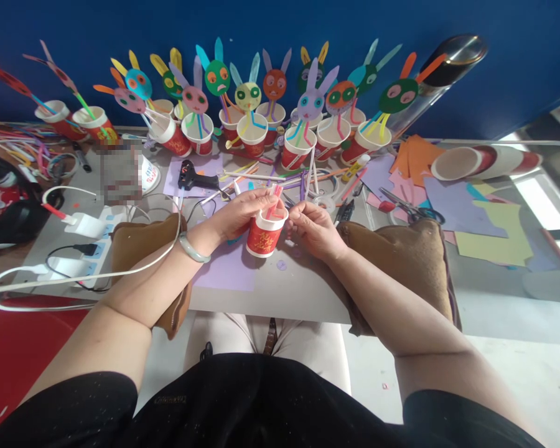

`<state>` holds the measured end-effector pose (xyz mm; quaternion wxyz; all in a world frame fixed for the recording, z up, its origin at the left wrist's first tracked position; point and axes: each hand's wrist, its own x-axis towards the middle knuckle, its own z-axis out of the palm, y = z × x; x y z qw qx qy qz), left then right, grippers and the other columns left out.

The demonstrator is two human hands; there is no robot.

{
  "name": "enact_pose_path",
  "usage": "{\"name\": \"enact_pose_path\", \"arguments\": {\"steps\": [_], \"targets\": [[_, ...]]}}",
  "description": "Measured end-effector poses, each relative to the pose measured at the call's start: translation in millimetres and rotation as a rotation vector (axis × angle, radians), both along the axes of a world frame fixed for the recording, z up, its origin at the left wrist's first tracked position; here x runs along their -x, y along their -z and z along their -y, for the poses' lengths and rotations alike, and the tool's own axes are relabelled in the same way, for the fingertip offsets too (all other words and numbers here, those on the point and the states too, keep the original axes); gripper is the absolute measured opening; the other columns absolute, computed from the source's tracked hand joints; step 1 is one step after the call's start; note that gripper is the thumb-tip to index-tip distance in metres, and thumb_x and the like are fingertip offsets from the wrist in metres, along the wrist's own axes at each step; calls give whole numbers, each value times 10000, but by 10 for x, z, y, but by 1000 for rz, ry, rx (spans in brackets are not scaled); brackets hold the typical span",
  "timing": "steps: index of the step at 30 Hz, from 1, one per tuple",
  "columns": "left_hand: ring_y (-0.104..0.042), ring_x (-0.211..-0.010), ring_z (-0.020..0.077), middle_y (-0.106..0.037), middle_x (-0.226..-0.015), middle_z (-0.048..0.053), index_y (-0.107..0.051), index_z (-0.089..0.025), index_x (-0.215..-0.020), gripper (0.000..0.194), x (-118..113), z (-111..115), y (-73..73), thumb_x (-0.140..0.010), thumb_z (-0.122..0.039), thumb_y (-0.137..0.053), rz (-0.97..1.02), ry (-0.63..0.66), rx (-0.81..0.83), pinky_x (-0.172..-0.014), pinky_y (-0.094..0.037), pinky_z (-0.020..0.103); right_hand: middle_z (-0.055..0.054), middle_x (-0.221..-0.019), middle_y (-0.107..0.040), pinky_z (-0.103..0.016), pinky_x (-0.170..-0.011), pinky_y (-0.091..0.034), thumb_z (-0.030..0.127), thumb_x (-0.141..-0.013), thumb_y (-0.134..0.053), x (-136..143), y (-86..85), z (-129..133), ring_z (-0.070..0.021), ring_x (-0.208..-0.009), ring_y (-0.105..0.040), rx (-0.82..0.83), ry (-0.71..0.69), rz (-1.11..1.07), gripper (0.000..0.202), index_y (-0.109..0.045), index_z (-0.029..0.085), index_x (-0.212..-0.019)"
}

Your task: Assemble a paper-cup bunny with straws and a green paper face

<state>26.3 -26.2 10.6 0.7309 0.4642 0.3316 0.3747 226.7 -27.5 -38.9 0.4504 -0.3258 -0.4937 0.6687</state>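
1. Clearly, our left hand (245, 213) has its fingers closed on pink straws (275, 193) in the red cup (264, 235), between our hands.
2. Our right hand's (318, 229) fingertips press together beside its rim; we cannot tell what they pinch.
3. Beyond lies our black glue gun (198, 178).

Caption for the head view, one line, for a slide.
Head view: left hand and right hand at a red paper cup holding pink straws, before a row of rabbit-faced cups.

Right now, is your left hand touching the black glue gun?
Apart. The head view shows it: the black glue gun lies beyond my left hand, with a clear gap between them.
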Motion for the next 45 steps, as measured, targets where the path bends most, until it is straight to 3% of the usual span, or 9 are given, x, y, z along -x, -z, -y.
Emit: {"name": "enact_pose_path", "arguments": {"steps": [10,15,19,24,27,33,37,40,45], "targets": [[-663,-679,144,-732,-769,36,-726,-150,-842,348,13,-45,57,-897,-479,-824,25,-120,24,-721,-531,295,27,-602,-665,-259,-525,-496,650,-798,-898,-11,-55,68,-115,-524,-581,-184,61,134,503,-636,222,-771],[-687,-703,151,-759,-791,52,-748,-138,-829,387,1,-2,75,-811,-491,-904,27,-12,87,-746,-551,301,48,-639,-650,-252,-456,-423,811,-742,-843,-57,-41,23,-106,-478,-531,-153,116,97,629,-637,246,-926],[-683,-683,151,-753,-780,60,-747,-123,-828,423,-37,60,113,-780,-495,-942,0,97,163,-742,-548,317,73,-585,-578,-235,-439,-327,738,-802,-850,-55,-118,40,-77,-455,-420,-145,123,131,556,-647,240,-942],[-726,-742,175,-770,-823,76,-753,-117,-878,383,-79,126,177,-806,-447,-934,-10,162,182,-764,-557,333,48,-578,-610,-257,-466,-383,732,-796,-856,-24,-234,107,-96,-483,-479,-192,96,247,544,-641,234,-844],[-733,-734,186,-766,-807,82,-738,-122,-867,450,-104,148,200,-805,-526,-925,12,188,177,-740,-573,334,38,-575,-631,-255,-458,-389,685,-806,-864,-32,-236,100,-101,-480,-512,-197,95,281,513,-627,230,-809],[-766,-763,230,-781,-862,126,-696,-142,-923,668,-147,191,185,-771,-776,-841,75,220,205,-701,-611,350,77,-497,-569,-226,-418,-299,595,-796,-893,-62,-197,35,-57,-421,-403,-158,95,282,469,-611,222,-764],[-757,-744,222,-780,-884,122,-691,-144,-950,548,-145,209,183,-736,-581,-943,56,172,245,-699,-611,358,70,-510,-575,-227,-414,-296,590,-784,-910,-40,-174,24,-66,-432,-423,-151,111,282,468,-618,225,-768],[-758,-734,233,-780,-857,121,-701,-141,-873,344,-134,180,183,-761,-411,-883,26,134,248,-710,-608,377,54,-545,-597,-238,-414,-311,666,-788,-890,-32,-176,32,-73,-440,-439,-174,106,280,512,-633,224,-804],[-691,-654,163,-740,-767,51,-701,-152,-800,176,-12,32,76,-780,-311,-775,19,-82,132,-704,-580,322,38,-652,-646,-262,-432,-376,833,-874,-702,-140,-184,-30,-97,-462,-495,-249,215,272,621,-694,250,-1089]]}}
